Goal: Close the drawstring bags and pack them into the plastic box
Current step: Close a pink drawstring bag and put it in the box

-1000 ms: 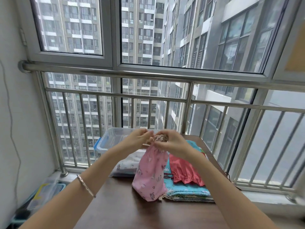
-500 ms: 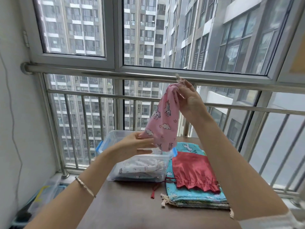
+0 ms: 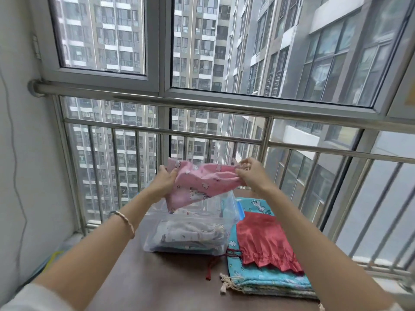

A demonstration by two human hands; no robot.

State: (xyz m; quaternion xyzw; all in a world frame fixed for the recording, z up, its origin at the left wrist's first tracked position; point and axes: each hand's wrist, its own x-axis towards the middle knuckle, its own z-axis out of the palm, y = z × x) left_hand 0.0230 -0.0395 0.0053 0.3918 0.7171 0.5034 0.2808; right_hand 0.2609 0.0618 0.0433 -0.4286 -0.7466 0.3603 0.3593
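A pink drawstring bag point(image 3: 202, 185) with a unicorn print is stretched sideways in the air just above the clear plastic box point(image 3: 193, 234). My left hand point(image 3: 165, 180) grips its bottom end. My right hand point(image 3: 247, 171) pinches its gathered mouth end. The box stands on the brown table point(image 3: 170, 283) and holds a pale printed bag point(image 3: 190, 232). Right of the box, a red drawstring bag point(image 3: 262, 241) lies on a stack of teal bags point(image 3: 267, 279).
A steel railing point(image 3: 202, 133) and window run right behind the table. A white wall point(image 3: 24, 153) closes the left side. A dark red cord point(image 3: 212, 265) trails on the table before the box. A blue bin point(image 3: 56, 254) sits on the floor at the left.
The pink bag hung upright from my raised right hand; now both hands hold it sideways, lower, over the box. My left hand has taken hold of its bottom end.
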